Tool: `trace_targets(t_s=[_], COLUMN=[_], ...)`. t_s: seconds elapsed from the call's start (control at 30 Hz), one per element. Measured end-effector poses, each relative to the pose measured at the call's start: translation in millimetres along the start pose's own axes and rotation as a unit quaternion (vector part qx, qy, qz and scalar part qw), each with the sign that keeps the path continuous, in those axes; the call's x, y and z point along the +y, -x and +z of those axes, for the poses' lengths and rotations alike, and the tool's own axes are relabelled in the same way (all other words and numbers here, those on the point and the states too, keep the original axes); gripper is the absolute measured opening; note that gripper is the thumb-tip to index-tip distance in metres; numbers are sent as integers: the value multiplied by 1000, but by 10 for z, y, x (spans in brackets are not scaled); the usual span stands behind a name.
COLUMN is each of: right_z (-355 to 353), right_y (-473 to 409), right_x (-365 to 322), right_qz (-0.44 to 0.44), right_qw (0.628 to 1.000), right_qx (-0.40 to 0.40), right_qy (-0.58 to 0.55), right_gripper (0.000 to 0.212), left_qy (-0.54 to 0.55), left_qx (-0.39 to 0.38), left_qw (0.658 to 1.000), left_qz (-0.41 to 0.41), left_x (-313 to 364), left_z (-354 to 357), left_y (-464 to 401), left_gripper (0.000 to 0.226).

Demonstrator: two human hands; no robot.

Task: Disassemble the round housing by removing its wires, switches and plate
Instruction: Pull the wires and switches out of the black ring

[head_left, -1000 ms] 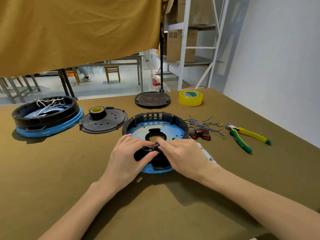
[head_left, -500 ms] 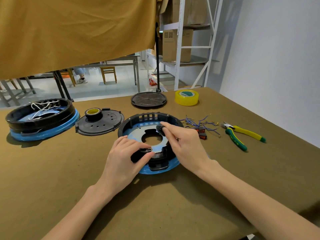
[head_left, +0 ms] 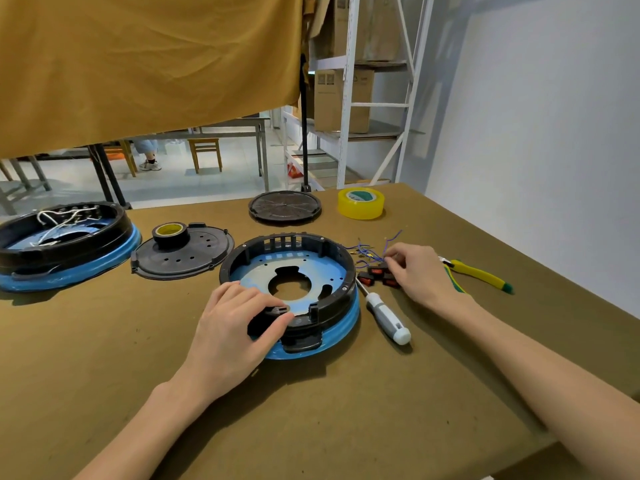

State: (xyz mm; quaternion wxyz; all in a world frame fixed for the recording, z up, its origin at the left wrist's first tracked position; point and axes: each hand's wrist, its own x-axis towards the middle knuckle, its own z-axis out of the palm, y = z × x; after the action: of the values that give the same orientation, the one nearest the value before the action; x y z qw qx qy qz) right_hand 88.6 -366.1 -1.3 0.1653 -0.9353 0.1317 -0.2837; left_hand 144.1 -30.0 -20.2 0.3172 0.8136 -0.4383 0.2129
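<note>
Left hand [head_left: 235, 327] curled over near rim of round housing [head_left: 332, 289] at worktop [head_left: 104, 341] centre; right hand [head_left: 415, 271] pinching blue wires [head_left: 363, 252] above switches [head_left: 375, 276], at housing's three o'clock.

single head-worn wide-angle view, looking forward and down, close over the table [head_left: 104, 341], shelving beyond
</note>
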Motion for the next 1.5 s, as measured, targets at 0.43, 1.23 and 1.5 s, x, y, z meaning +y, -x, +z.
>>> trace_targets(t_s=[0.43,1.23,1.5], right_z=[-94,-116,-105], right_y=[506,544,423], right_x=[-425,-795,-890], right_qz=[60,279,252], right_qw=[957,859,869], right_qx=[-264,-217,-232], right_qy=[106,-370,-357], right_gripper=[40,64,45], left_qy=[-12,-44,-73], left_qx=[0,60,-6], left_qw=[1000,997,996], left_qz=[4,13,46], left_x=[31,218,278], left_z=[-4,28,-37], left_y=[0,6,98], left_gripper=[43,38,43])
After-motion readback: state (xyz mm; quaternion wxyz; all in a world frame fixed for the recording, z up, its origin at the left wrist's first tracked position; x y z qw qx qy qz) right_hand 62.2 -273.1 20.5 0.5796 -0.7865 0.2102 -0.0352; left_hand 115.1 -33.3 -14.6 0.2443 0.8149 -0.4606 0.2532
